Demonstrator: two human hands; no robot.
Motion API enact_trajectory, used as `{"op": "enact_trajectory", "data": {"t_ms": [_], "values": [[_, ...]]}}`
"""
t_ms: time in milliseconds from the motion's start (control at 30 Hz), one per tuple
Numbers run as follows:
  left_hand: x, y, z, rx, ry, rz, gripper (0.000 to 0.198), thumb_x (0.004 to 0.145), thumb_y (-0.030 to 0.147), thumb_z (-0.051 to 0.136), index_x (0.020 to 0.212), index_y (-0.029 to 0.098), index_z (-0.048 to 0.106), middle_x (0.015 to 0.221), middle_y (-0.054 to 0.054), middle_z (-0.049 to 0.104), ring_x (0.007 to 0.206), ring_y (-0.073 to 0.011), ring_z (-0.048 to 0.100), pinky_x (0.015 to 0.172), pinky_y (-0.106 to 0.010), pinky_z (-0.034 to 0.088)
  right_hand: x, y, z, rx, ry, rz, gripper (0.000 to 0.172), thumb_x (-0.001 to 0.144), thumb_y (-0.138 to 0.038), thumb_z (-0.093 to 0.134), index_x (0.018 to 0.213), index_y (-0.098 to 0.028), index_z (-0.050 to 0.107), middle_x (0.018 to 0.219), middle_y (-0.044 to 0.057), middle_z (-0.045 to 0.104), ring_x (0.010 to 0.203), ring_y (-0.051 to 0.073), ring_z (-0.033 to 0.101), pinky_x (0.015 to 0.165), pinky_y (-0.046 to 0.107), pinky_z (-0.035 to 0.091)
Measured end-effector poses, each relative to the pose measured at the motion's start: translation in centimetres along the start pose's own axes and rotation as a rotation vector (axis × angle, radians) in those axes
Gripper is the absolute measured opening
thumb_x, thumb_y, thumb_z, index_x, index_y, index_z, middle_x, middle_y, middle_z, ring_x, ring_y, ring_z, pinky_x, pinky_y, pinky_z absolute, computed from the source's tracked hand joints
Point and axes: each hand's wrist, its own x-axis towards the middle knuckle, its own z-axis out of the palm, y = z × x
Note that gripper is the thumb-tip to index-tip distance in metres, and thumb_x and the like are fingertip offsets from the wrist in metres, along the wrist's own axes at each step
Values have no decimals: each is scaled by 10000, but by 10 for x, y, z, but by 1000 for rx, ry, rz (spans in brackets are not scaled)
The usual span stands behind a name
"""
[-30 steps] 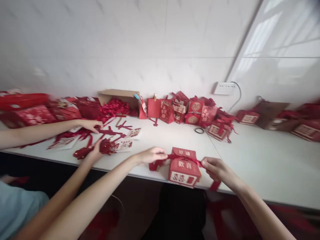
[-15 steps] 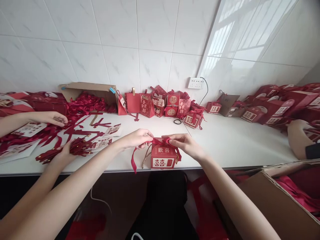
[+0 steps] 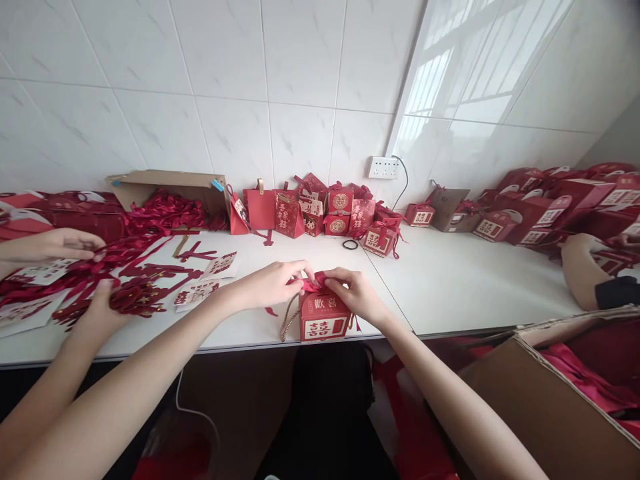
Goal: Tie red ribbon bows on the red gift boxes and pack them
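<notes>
A small red gift box (image 3: pixel 323 318) with gold characters stands at the front edge of the white table (image 3: pixel 465 280). A red ribbon (image 3: pixel 311 285) lies across its top. My left hand (image 3: pixel 273 283) and my right hand (image 3: pixel 350 290) meet over the box, both pinching the ribbon with fingers closed. A gold cord handle (image 3: pixel 286 325) hangs from the box's left side.
Another person's hands (image 3: pixel 100 307) work on red tassels and ribbons at the left. A cardboard box of ribbons (image 3: pixel 165 193) and a row of finished red boxes (image 3: pixel 340 213) line the wall. More red boxes and someone's arm (image 3: pixel 583 270) are at the right. An open carton (image 3: pixel 545 393) stands near my right.
The camera view swung right and up. My hands came together from the box's two sides to its top, gathering the ribbon there. The ribbon's loose ends have shortened.
</notes>
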Motion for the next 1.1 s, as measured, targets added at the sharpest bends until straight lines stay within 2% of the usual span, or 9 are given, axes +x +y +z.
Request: {"op": "enact_trajectory", "data": {"t_ms": [100,267,433,533,600,700,800,933,1100], "values": [[1,1,0,56,12,36,261,832,306,378,943,205,591,702,18,592,555,-108,464,542,-214,334,-1,0,2,5,25,37,191,817,-217,517,885,-172,689,953,55,709,878,179,639,809,309,473],[0,1,-1,111,40,3,298,839,279,336,982,211,589,614,35,521,506,-109,420,510,-220,300,-1,2,6,73,78,77,127,788,-209,553,850,-166,654,874,36,711,786,148,644,749,288,484],[-3,3,-2,227,-5,28,251,762,264,480,979,214,597,748,9,614,600,-130,525,573,-229,372,0,6,10,122,102,88,103,772,-226,567,826,-166,630,853,40,707,765,143,643,731,284,487],[-3,5,-2,333,30,88,215,804,274,469,963,214,602,874,-20,642,764,-173,591,660,-250,414,0,8,10,89,92,46,144,788,-190,507,855,-167,632,881,42,704,779,141,638,733,283,484],[-3,7,-1,405,73,158,241,842,262,442,1043,226,571,989,-32,626,852,-186,603,700,-259,430,-1,8,10,51,89,24,184,791,-162,468,873,-168,633,884,36,701,774,139,633,731,282,482],[-4,9,1,566,81,221,341,870,201,397,1188,281,491,1015,-30,571,711,-141,610,625,-242,437,-2,9,9,19,87,13,208,792,-150,452,884,-176,636,870,27,700,764,140,632,730,283,481],[-5,10,2,720,53,229,317,871,158,366,1092,268,565,903,-17,521,515,-86,534,511,-224,394,-1,9,10,40,88,15,191,805,-168,459,876,-180,636,881,30,700,779,141,639,735,283,483],[-5,10,0,773,71,228,210,870,231,425,970,211,609,873,-19,514,512,-91,523,471,-223,363,-1,10,12,88,100,38,148,802,-189,496,873,-176,626,864,32,703,765,138,642,733,283,489],[-5,12,-1,708,103,207,268,890,325,407,892,190,638,906,-27,533,503,-83,509,497,-235,380,-3,9,11,69,96,17,176,832,-205,467,885,-177,633,895,36,700,789,142,638,755,287,484]]}}
